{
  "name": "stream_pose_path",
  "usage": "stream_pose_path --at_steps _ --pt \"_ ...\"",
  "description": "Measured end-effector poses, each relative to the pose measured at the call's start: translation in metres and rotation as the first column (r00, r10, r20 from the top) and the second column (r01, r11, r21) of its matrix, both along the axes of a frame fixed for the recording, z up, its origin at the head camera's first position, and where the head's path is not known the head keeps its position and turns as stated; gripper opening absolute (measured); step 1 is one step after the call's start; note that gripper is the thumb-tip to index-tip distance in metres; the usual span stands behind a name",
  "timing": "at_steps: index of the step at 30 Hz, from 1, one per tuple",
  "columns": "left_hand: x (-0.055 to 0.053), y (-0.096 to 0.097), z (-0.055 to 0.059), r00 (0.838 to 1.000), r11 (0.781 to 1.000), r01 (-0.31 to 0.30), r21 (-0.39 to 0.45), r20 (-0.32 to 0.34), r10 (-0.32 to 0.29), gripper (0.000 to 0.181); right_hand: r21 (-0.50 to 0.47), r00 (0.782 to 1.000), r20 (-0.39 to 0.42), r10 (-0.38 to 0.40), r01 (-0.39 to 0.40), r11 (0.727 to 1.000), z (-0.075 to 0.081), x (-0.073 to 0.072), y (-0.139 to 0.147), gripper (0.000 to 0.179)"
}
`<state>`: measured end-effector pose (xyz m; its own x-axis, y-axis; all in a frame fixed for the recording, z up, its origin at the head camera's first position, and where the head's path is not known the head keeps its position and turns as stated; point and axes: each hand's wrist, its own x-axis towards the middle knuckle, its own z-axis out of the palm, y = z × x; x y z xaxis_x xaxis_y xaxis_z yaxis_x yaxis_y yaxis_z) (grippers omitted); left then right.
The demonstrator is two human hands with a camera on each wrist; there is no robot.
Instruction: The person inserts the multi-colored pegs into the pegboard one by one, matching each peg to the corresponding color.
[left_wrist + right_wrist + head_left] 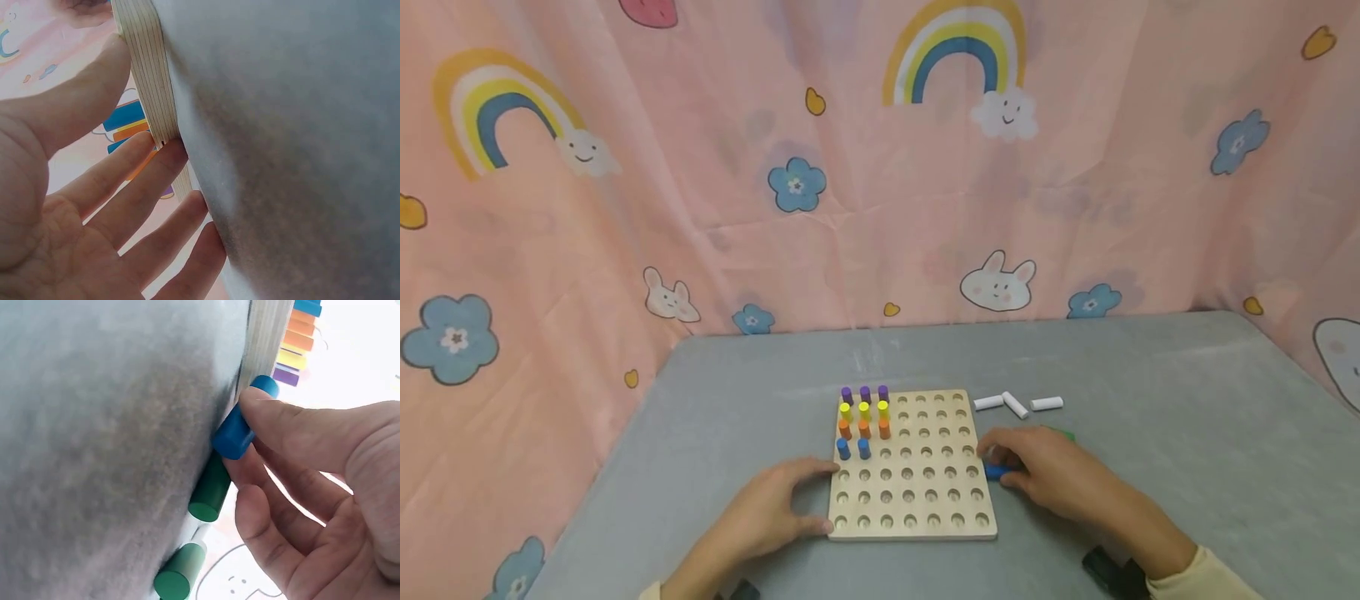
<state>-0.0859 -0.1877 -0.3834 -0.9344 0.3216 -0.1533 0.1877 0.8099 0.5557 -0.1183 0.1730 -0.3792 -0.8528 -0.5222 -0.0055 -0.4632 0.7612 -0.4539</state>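
Note:
A wooden peg board [897,485] with rows of round holes lies on the table. Pegs stand at its far left: three purple [865,393], three yellow [864,410], three orange [864,429] and two blue [863,449]. My left hand [767,508] touches the board's left edge, thumb and fingers spread along it. Just off the right edge, my right hand [1060,471] pinches a blue peg [235,434] between thumb and fingers, low over the table. Right beside those fingers in the right wrist view are two green pegs [211,490].
Three white pegs [1016,405] lie beyond my right hand, near the board's far right corner. A pink patterned curtain [880,233] hangs behind the grey table [760,375] and along its sides.

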Motion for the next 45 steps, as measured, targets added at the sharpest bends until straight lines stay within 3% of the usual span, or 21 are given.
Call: stream_pose_path --at_steps 17,30,34,45 --pt "-0.001 0.000 0.002 1.000 1.000 -0.011 -0.006 -0.003 0.011 0.064 -0.090 0.999 -0.038 0.021 -0.024 0.996 0.005 -0.002 0.004 0.023" --pt "-0.001 0.001 0.001 1.000 1.000 -0.011 -0.011 0.002 0.011 0.063 -0.074 1.000 0.009 0.000 0.001 0.997 0.004 -0.004 0.006 0.022" --pt "-0.002 0.002 -0.002 1.000 1.000 -0.008 -0.011 0.012 0.009 0.062 -0.045 1.000 0.008 -0.008 0.009 0.999 0.011 -0.007 0.002 0.022" --pt "0.000 0.002 0.001 1.000 1.000 -0.017 -0.019 -0.008 0.017 0.063 -0.086 0.999 -0.023 0.043 -0.045 0.995 0.036 -0.020 -0.030 0.022"
